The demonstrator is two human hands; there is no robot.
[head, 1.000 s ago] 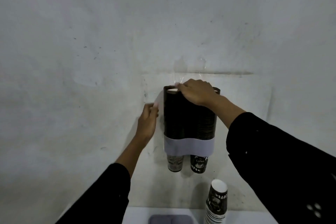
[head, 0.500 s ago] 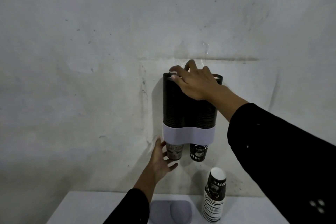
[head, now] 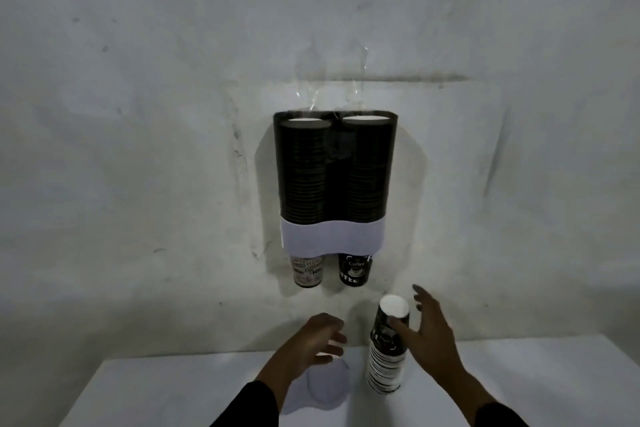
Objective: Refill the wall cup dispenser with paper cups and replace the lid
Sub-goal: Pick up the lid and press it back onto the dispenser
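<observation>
since both dispenser (head: 335, 180) tubes look full, i'd say refill's abt done. lid (head: 320, 388) on worktop (head: 173, 392), left hand (head: 317, 340) open over it, nothing held; right hand (head: 427, 333) open by spare cups (head: 386, 357).

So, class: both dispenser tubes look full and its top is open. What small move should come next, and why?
Probably the left hand lowers onto the lid on the table and grips it: the dispenser is uncovered, and that hand hovers open just above the lid.

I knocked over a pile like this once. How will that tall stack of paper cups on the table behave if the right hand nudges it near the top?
The tall stack of black printed paper cups probably tips easily: narrow, already leaning. Likely light, paper.
</observation>
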